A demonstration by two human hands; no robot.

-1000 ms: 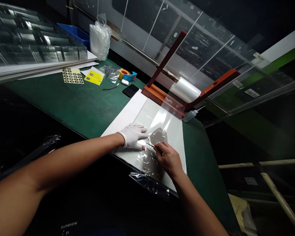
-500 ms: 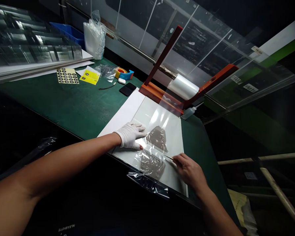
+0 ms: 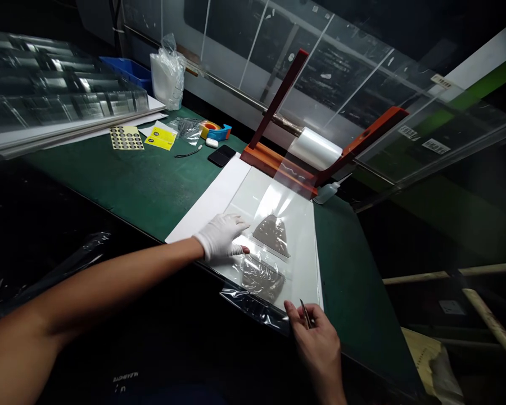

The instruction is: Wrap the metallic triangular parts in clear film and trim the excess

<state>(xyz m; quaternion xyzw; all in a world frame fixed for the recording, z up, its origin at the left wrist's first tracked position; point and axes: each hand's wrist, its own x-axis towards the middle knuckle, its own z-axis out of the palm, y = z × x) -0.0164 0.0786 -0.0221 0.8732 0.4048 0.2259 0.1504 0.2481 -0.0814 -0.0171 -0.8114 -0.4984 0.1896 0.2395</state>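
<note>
My left hand (image 3: 221, 236), in a white glove with a bare thumb tip, has its fingers stretched out over the left side of a clear film on a white board (image 3: 301, 233). Two greyish-brown pieces show under the film: a tapered piece (image 3: 273, 233) and a crinkled piece (image 3: 261, 278) nearer the table edge. Down at the board's front right corner, my bare right hand (image 3: 316, 343) is closed around a thin pointed tool (image 3: 306, 315), tip upward. Whether it is a knife or tweezers I cannot tell. A loose film end (image 3: 255, 312) hangs over the front edge.
A clear film roll (image 3: 316, 148) sits in a red-brown stand (image 3: 278, 169) behind the board. A squeeze bottle (image 3: 326, 193) is beside it. To the left lie a black phone (image 3: 221, 156), a tape dispenser (image 3: 216, 131), sticker sheets (image 3: 126, 138) and stacked clear trays (image 3: 67, 107).
My right hand has moved from the gap between the two pieces toward me, to the front corner, and its tool now points up. My left hand has stayed nearly in place.
</note>
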